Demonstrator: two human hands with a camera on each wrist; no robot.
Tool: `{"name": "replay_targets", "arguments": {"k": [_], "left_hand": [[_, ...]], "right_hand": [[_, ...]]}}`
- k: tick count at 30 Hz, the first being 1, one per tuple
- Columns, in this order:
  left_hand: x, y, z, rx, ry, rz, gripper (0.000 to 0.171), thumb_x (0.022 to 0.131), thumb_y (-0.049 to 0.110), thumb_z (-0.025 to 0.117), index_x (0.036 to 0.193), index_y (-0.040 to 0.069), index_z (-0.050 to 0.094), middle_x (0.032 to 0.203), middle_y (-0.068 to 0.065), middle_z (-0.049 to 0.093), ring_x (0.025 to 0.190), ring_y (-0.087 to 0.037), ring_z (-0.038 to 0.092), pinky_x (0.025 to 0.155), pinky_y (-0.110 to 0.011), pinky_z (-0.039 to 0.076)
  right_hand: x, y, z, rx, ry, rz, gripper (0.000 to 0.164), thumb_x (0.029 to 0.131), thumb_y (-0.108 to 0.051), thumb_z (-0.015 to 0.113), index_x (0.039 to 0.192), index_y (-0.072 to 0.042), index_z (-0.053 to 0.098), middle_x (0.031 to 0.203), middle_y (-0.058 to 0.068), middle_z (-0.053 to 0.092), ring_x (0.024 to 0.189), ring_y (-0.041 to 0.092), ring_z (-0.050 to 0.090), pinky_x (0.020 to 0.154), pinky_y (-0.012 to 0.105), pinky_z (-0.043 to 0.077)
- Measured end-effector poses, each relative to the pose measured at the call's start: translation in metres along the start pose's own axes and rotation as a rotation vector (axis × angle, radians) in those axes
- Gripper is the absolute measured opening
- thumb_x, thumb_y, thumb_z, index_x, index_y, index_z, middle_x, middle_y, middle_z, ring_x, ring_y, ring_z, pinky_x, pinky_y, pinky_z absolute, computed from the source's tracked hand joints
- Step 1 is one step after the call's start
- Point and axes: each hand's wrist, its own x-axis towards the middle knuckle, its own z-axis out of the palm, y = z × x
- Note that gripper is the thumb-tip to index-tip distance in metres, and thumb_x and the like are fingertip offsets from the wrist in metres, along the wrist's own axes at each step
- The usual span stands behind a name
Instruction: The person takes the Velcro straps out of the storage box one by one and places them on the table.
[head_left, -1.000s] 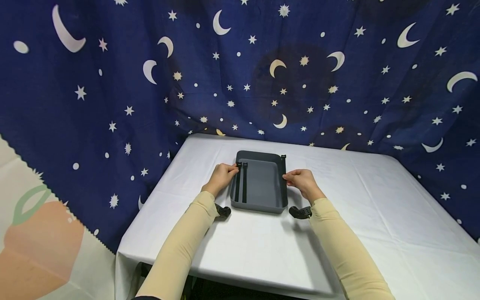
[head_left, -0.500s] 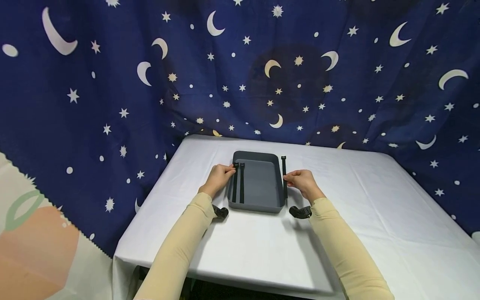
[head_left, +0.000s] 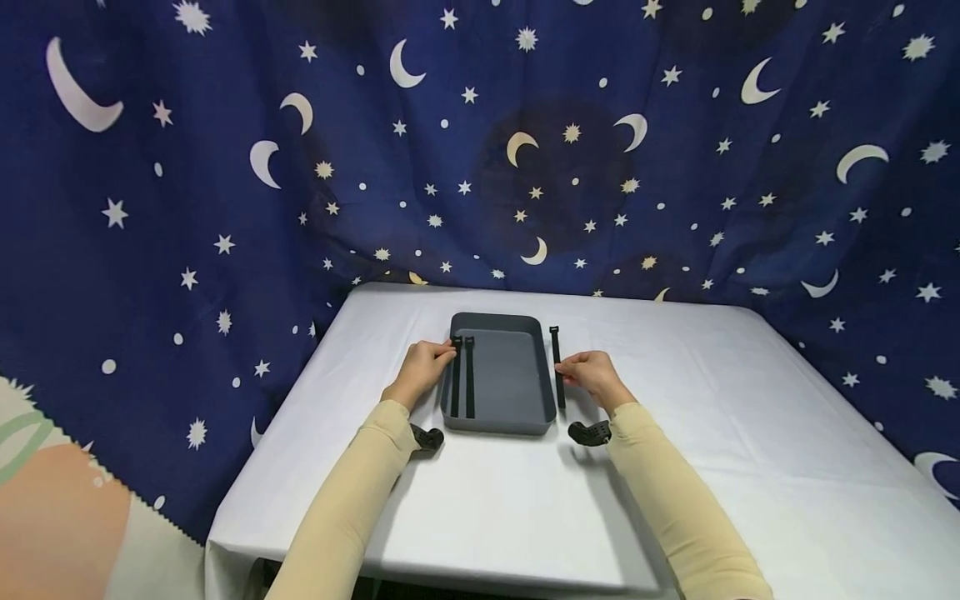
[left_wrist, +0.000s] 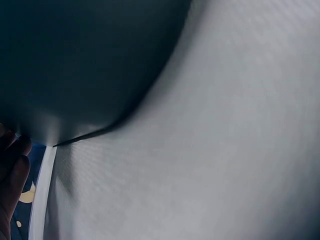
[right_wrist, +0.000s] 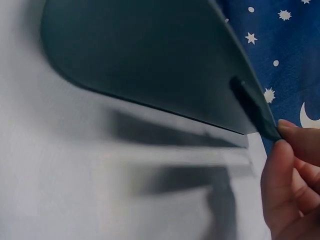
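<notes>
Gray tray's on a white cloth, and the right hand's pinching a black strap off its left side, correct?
Not quite: the right hand pinches the black strap off the right side of the gray tray, as the head view shows. The tray does sit on a white cloth.

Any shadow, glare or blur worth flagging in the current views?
Head view: fairly crisp, with a soft shadow beside the right sleeve on the white tablecloth. Left wrist view: left hand dim at the frame edge, faint sheen low on the tray. Right wrist view: soft-edged shadows on the cloth, brighter light on the right hand pinching the dark strap.
</notes>
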Motion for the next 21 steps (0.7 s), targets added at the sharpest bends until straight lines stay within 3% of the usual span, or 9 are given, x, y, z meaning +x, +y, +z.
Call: {"name": "replay_targets", "arguments": {"k": [4,21], "left_hand": [[-0.003,-0.001,-0.002,-0.011,-0.005,-0.02,0.023,0.098,0.015,0.065,0.114,0.001,0.075,0.128,-0.011,0.068,0.124,-0.025,0.063,0.109,-0.04,0.05],[-0.005,0.0,-0.001,-0.018,-0.024,0.004,0.026,0.099,0.015,0.063,0.117,-0.001,0.073,0.131,-0.014,0.066,0.124,-0.028,0.063,0.107,-0.041,0.051]], "right_hand": [[-0.001,0.003,0.003,-0.021,0.007,-0.004,0.023,0.094,-0.002,0.066,0.108,0.016,0.064,0.078,-0.002,0.066,0.066,0.003,0.06,0.065,0.016,0.058],[0.002,0.016,0.008,-0.106,0.044,-0.011,0.016,0.091,-0.002,0.069,0.099,0.012,0.067,0.071,-0.003,0.064,0.055,0.002,0.057,0.056,0.015,0.053]]}}
